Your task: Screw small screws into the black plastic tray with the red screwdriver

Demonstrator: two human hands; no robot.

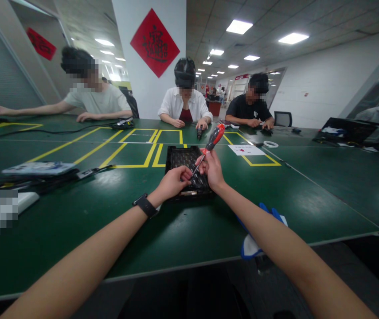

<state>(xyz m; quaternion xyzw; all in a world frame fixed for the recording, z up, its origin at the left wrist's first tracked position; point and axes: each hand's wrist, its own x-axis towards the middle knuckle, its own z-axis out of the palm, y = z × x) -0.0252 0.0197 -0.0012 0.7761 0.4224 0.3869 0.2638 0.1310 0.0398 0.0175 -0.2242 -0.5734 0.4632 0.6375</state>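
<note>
My right hand (212,169) is closed around the lower handle and upper shaft of a screwdriver (215,138) with a red and grey handle. The tool leans, its handle up and to the right and its shaft running down to the left. Close to the shaft's lower end, the fingers of my left hand (175,180) are pinched together; whether they grip the shaft tip or something small is hidden. Both hands are over a black open tray (172,156) on the green table. Small dark and shiny pieces seem to lie inside it, too blurred to name.
Blue and white gloves (252,246) lie by the table's near edge, under my right forearm. A white sheet (246,150) and a white ring (271,144) lie beyond. At left are cables (48,182) and a flat box (39,168). Several people sit across the green table (309,190).
</note>
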